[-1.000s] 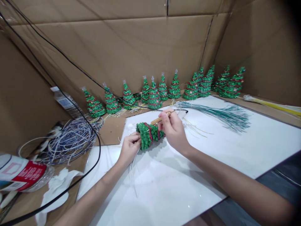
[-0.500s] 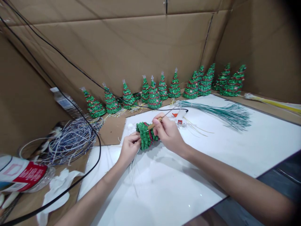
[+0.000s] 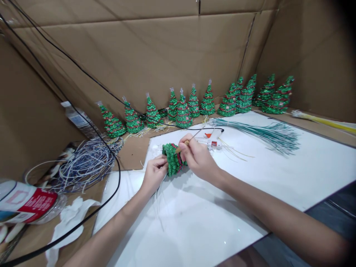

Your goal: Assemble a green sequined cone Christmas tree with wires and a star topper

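A small green tinsel Christmas tree [image 3: 172, 161] with red trim lies on its side above the white board [image 3: 189, 218]. At its wide base, my left hand [image 3: 155, 171] is closed on it, some fingertips hidden behind the tinsel. Thin white wires [image 3: 158, 207] trail down beside that hand. My right hand [image 3: 198, 155] is closed around a wooden-handled tool [image 3: 182, 147] with a thin metal shaft, like an awl, held against the tree's side. The shaft points away to the upper right, and the handle's end touches or nearly touches the tinsel.
Several finished-looking trees [image 3: 183, 113] stand along the cardboard wall. Behind my right hand lies a glue gun [image 3: 214, 142]; green wires [image 3: 264, 135] fan out farther right. Tangled wire [image 3: 83, 163], a large bottle [image 3: 33, 204] and a black cable [image 3: 118, 178] are at left.
Both hands keep their hold on the tree and the tool. The view has shifted slightly; otherwise the hands have hardly moved.
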`<state>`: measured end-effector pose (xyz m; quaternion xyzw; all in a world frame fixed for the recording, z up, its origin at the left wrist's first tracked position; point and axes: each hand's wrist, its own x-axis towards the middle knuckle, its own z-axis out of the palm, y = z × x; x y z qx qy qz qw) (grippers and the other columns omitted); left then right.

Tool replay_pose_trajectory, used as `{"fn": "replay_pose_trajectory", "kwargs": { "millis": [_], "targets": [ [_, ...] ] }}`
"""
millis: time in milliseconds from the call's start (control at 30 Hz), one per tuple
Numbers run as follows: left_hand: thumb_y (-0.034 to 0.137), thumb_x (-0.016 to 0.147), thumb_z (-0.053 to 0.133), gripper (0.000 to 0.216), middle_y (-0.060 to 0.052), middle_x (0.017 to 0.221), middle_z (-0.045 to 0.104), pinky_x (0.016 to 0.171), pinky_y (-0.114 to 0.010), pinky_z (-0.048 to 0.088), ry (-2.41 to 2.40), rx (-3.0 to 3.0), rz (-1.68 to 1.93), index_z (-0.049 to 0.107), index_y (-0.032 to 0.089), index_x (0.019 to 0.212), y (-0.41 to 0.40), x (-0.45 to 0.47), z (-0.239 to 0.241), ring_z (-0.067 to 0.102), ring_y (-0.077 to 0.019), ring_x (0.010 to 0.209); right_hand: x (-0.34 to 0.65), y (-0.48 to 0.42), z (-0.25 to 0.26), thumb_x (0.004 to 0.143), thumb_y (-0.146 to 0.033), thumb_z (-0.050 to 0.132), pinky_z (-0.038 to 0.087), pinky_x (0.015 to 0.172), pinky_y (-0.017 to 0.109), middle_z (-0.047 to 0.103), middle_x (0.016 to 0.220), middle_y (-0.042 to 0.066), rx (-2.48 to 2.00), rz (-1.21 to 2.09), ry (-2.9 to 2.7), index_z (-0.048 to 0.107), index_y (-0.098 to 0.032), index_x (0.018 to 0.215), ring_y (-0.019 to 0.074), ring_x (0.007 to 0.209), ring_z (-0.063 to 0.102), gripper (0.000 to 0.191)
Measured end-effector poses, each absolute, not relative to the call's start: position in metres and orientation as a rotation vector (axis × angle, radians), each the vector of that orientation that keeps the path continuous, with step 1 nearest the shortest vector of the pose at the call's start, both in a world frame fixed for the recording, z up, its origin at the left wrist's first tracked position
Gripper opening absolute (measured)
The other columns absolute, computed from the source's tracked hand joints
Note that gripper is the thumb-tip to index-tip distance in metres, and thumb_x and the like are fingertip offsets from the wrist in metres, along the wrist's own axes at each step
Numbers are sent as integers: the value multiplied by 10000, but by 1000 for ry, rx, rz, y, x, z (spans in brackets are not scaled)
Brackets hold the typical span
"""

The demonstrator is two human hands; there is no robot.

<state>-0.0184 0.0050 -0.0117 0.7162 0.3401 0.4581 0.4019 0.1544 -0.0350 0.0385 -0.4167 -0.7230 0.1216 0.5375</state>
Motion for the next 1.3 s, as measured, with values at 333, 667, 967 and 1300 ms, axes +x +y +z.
{"fn": "replay_pose_trajectory", "kwargs": {
  "millis": [333, 667, 967, 1300],
  "targets": [
    [258, 795, 614, 259, -44, 646, 582, 622, -254, 383, 851, 1810, 1140, 718, 147, 587, 5, -19, -12, 507, -163, 659, 153, -33, 41, 975, -314, 361, 374, 531, 247, 525, 590, -36, -1045, 338, -1689, 439, -218, 897, 114, 507, 504, 147],
    [254, 803, 615, 233, -38, 657, 578, 633, -262, 380, 843, 1802, 1122, 738, 153, 632, 5, -18, -14, 507, -166, 667, 154, -26, 48, 974, -357, 358, 355, 501, 248, 519, 578, -40, -1100, 421, -1616, 428, -224, 879, 108, 477, 479, 178],
    [241, 810, 603, 248, -39, 653, 585, 634, -263, 384, 835, 1815, 1114, 729, 154, 615, 4, -18, -14, 512, -171, 669, 156, -27, 46, 972, -362, 353, 348, 503, 243, 513, 561, -36, -1132, 392, -1640, 429, -219, 875, 108, 471, 470, 189],
    [238, 816, 607, 232, -49, 708, 627, 679, -263, 397, 811, 1814, 1100, 741, 149, 649, 4, -19, -13, 528, -174, 706, 155, -28, 48, 971, -372, 353, 346, 514, 240, 536, 582, -32, -1171, 388, -1649, 437, -211, 883, 110, 491, 483, 202]
  ]
}}
